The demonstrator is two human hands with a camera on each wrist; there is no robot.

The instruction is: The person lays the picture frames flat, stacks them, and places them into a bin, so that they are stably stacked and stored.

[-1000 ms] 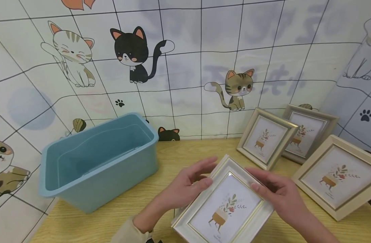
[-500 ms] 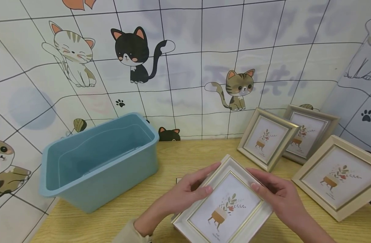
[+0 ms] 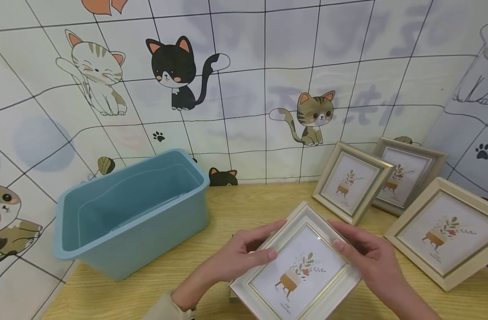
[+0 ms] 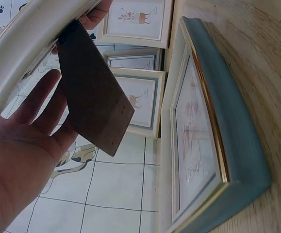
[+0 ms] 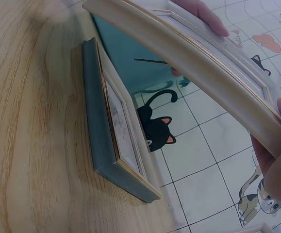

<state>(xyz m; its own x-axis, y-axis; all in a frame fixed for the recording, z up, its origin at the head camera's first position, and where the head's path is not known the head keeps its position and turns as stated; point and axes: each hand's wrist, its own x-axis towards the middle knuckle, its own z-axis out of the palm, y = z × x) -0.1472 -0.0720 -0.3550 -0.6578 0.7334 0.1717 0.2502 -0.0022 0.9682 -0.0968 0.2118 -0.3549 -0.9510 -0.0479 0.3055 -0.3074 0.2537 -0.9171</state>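
Both hands hold a white picture frame (image 3: 300, 275) with gold trim and a potted-plant print, tilted face up. My left hand (image 3: 240, 255) has its thumb on the frame's left border and its fingers behind. On the opposite edge, my right hand (image 3: 374, 255) grips with the thumb in front and fingers behind. In the left wrist view, a dark easel stand (image 4: 94, 97) sticks out from the frame's back beside the left fingers. Below it a second picture frame (image 4: 193, 136) lies face up on the table, mostly hidden in the head view.
A blue plastic bin (image 3: 148, 235) stands at the left of the wooden table (image 3: 248, 200). Three frames stand at the right: a small beige one (image 3: 344, 182), a greyer one (image 3: 408, 173) behind, and a larger cream one (image 3: 444, 235). A cat-print cloth (image 3: 244, 89) covers the wall.
The held frame has shifted slightly up and to the right. My left hand has slid a little lower along its edge, while the right hand keeps its grip.
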